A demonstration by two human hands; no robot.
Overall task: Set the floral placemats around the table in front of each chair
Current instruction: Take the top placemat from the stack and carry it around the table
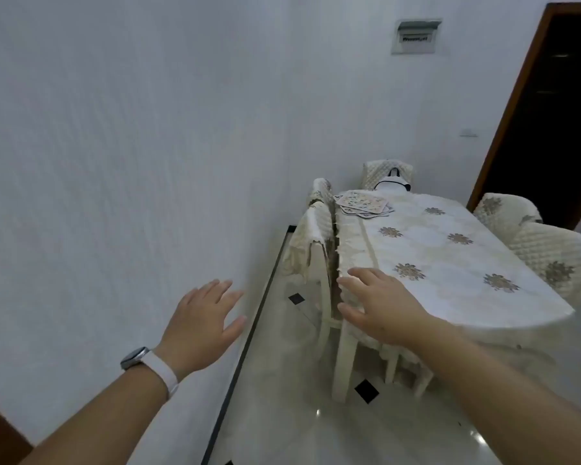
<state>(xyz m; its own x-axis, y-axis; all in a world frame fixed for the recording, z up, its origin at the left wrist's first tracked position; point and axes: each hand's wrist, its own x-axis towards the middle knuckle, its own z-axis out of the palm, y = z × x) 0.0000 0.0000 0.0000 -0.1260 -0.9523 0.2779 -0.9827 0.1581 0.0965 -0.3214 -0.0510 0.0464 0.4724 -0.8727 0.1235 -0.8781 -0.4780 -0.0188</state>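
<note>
**Both hands out and empty, placemats stacked at the far corner**

We're looking down the length of the long table (450,263), draped in a cream tablecloth with tan flower medallions, and both of our bare hands are stretched out in front of us. Our left hand (200,325), with a white-strapped smartwatch (148,362) on its wrist, is spread flat with the fingers apart, holding nothing, out over the white textured wall (131,146) side. Our right hand (379,303) is just as open, palm down, fingers splayed, gripping nothing; it sits in line with the near left corner of the table, though we can't tell whether it touches the cloth.

And there are the floral placemats (363,203): a loose, fanned stack of pale squares with a small flower print, lying on the far left corner of the tabletop, well apart from both hands. Behind them, a white object with black trim (392,183) stands at the far end.

Chairs in quilted cream covers ring the table: one on the near left (311,236), another just beyond it (321,189), one at the far end (379,172), two on the right (550,260). A dark wooden doorway (550,112) opens at right, above glossy pale floor tiles (299,414) with small black diamonds.
</note>
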